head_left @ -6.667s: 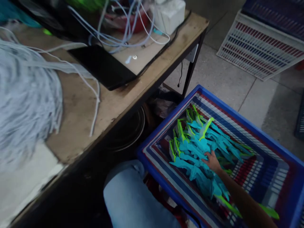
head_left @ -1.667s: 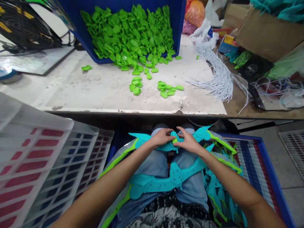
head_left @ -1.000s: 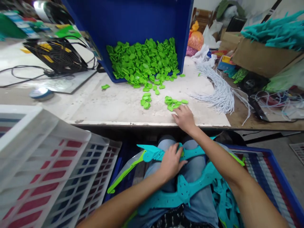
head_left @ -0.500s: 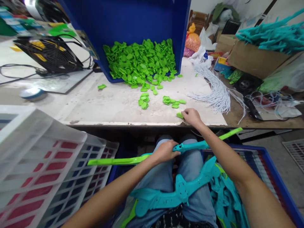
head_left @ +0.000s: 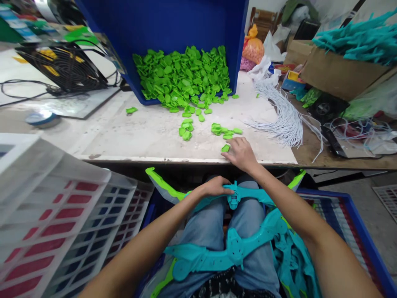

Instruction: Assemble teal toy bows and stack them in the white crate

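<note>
My left hand (head_left: 216, 186) is closed around the middle of a teal plastic bar (head_left: 252, 193) with bright green ends, held above my knees. Its central bracket faces up beside my fingers. At the table's front edge, my right hand (head_left: 242, 154) pinches a small flat green plastic piece (head_left: 225, 148) between thumb and fingers, low over the tabletop. Just beyond it lie a few loose green pieces (head_left: 217, 129) and another small cluster (head_left: 186, 130). A second teal plastic bar (head_left: 214, 256), also with green ends, rests across my lap.
A tilted blue bin (head_left: 182, 25) spills many green pieces (head_left: 186, 76) onto the white tabletop (head_left: 139, 140). White cords (head_left: 287, 118) lie right, near a cardboard box (head_left: 338, 72) of teal parts. A white basket (head_left: 71, 207) stands left; a blue crate (head_left: 359, 219) holds teal parts right.
The held teal bar has turned, so its central bracket shows and its green ends point upward. My right hand has slid left along the table edge with the green piece.
</note>
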`<state>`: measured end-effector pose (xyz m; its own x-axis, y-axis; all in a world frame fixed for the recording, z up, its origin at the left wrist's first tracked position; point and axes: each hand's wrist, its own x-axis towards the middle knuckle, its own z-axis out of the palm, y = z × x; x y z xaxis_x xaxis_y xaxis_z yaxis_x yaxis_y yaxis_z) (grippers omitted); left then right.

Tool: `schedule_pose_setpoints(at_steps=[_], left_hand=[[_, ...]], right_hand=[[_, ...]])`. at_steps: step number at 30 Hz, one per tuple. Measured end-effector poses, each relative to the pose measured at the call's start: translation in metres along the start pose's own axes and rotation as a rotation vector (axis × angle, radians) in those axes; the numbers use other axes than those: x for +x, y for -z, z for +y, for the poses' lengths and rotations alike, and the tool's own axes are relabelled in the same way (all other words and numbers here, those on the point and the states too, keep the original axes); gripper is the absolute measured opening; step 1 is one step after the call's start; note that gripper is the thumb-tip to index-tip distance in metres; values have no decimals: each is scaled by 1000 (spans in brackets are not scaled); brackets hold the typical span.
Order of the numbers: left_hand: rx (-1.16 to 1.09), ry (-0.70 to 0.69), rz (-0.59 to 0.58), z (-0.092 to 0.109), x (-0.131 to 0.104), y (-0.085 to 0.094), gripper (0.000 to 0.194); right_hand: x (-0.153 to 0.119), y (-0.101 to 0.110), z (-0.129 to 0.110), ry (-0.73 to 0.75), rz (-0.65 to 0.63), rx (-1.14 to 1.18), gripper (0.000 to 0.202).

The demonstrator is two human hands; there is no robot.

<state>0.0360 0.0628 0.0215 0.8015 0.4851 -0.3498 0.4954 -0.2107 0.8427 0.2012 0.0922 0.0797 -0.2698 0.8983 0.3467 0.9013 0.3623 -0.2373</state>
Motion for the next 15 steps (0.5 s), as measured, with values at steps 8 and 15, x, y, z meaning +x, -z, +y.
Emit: schedule_pose_setpoints(at_steps=[8,15], left_hand=[[15,12,31,-5,-1,-3,45],[-9,3,16,-4,-1,-1,49]], right_hand=[[19,3,0,-3,-191,-46,27],[24,10,29,-226,-131,39,27]])
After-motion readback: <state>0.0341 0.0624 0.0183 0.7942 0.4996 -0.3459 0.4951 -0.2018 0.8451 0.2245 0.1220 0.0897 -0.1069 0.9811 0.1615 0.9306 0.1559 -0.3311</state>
